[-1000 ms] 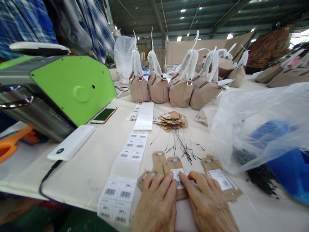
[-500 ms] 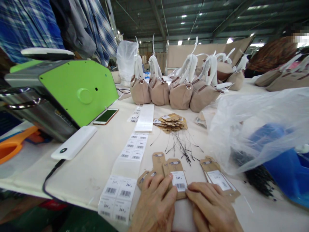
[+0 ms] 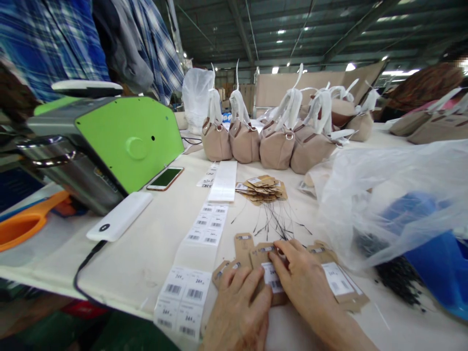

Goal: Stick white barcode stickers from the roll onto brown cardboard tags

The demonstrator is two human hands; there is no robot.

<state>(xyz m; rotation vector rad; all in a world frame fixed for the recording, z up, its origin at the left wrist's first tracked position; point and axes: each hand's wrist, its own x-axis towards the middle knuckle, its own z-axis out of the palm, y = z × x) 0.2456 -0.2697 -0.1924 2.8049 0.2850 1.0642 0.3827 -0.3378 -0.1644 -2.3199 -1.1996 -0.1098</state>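
A brown cardboard hang tag (image 3: pixel 269 249) with a white price sticker (image 3: pixel 273 284) lies in front of me on the table. My left hand (image 3: pixel 239 309) rests at its lower left, fingers bent and closed against its edge. Over its upper right part is my right hand (image 3: pixel 307 280), thumb and index finger pinched at the tag and hiding some of the sticker. More brown tags (image 3: pixel 243 246) lie just beyond and left of my left hand. To the right of my right hand, a stack of stickered tags (image 3: pixel 338 280) is spread out. A strip of barcode stickers (image 3: pixel 192 292) runs along my left side.
A heap of tags (image 3: pixel 265 187) with black strings lies farther back, before several beige handbags (image 3: pixel 244 144). At left stand a green-sided machine (image 3: pixel 146 131), steel flask (image 3: pixel 78 170), power bank (image 3: pixel 120 214) and phone (image 3: pixel 166 178). Clear plastic (image 3: pixel 365 195) covers the right.
My right hand has moved up and left from the tag's lower right edge onto its upper part. My left hand stays by the tag's left side. The view has shifted slightly.
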